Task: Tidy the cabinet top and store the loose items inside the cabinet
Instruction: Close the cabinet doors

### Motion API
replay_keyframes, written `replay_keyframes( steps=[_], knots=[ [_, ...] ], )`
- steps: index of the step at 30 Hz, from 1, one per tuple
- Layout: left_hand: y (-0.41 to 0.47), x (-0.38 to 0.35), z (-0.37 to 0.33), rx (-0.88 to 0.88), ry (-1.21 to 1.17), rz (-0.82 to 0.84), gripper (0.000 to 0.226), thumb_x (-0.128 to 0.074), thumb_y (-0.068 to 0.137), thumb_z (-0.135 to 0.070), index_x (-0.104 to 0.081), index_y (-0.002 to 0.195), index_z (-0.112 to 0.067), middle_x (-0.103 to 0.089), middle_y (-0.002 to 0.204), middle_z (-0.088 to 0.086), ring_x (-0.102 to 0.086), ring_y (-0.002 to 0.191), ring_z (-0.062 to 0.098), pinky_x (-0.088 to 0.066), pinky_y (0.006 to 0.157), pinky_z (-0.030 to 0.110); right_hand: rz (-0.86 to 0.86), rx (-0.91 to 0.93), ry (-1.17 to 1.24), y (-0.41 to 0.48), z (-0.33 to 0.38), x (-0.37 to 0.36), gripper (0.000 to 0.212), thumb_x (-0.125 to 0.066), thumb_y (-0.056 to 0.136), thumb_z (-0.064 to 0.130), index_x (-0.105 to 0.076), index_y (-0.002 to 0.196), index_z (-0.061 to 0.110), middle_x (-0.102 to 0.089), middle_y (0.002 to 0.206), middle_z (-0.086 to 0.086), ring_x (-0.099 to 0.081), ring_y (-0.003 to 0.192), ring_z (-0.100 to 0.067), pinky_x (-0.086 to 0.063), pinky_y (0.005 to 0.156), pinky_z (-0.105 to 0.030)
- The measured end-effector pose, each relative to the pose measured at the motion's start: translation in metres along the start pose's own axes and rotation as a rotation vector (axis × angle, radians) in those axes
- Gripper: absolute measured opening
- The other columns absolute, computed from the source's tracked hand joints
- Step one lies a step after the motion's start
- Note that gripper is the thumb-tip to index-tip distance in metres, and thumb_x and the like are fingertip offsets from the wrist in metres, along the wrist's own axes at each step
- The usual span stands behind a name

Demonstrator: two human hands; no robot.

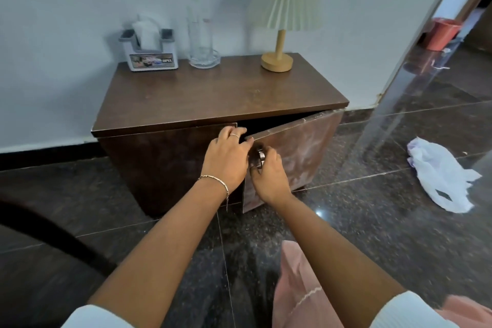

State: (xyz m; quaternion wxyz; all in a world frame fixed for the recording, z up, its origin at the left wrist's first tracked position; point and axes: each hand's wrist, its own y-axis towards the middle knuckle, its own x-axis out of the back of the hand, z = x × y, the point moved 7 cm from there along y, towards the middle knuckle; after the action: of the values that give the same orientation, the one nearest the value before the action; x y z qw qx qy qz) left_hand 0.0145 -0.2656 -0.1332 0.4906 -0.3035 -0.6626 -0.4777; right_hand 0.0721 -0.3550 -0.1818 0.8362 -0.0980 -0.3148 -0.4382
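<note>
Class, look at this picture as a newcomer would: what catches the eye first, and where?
Two hands meet at the partly open right door of the brown cabinet: the right hand grips its round knob, the left hand holds the door's edge. A pleated lamp stands at the back right of the cabinet top.

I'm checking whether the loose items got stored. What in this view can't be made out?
All in the head view:
1. Inside the cabinet: only a dark gap shows above the ajar door; contents hidden.
2. The knob: mostly covered by the right hand gripping it.
3. The left hand: fingertips at the door edge; grip unclear.
4. The glass: blurred; one vessel or two, unclear.
</note>
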Motion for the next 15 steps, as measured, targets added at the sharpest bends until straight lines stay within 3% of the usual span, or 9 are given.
replay_keyframes(
  steps=[6,10,15],
  knots=[
    [0.028,0.011,0.022,0.020,0.012,-0.114,0.024,-0.067,0.080,-0.025,-0.065,0.104,-0.028,-0.035,0.146,0.002,-0.033,0.133,0.027,-0.035,0.101,0.045,0.050,-0.010,0.039,0.026,0.004,-0.011,0.046,-0.052,0.091,0.011,-0.034,0.134,0.007,-0.040,0.136,-0.014,-0.044,0.121,-0.028,-0.038,0.096,-0.033],
    [0.053,0.001,0.042,0.112,-0.019,-0.083,0.060,-0.072,0.078,-0.035,-0.047,0.131,-0.026,-0.038,0.147,0.000,-0.034,0.136,0.022,-0.029,0.110,0.043,0.092,-0.009,0.019,0.040,0.004,-0.018,0.043,-0.054,0.089,0.011,-0.037,0.128,0.006,-0.041,0.131,-0.015,-0.043,0.118,-0.029,-0.033,0.089,-0.026],
    [0.070,-0.006,0.051,0.150,-0.079,-0.114,0.048,-0.067,0.082,-0.034,-0.055,0.127,-0.024,-0.054,0.136,-0.003,-0.048,0.126,0.021,-0.034,0.106,0.038,0.076,-0.033,0.019,0.052,0.004,-0.022,0.047,-0.056,0.087,0.014,-0.037,0.128,0.006,-0.041,0.131,-0.015,-0.045,0.117,-0.030,-0.037,0.093,-0.031]
  ],
)
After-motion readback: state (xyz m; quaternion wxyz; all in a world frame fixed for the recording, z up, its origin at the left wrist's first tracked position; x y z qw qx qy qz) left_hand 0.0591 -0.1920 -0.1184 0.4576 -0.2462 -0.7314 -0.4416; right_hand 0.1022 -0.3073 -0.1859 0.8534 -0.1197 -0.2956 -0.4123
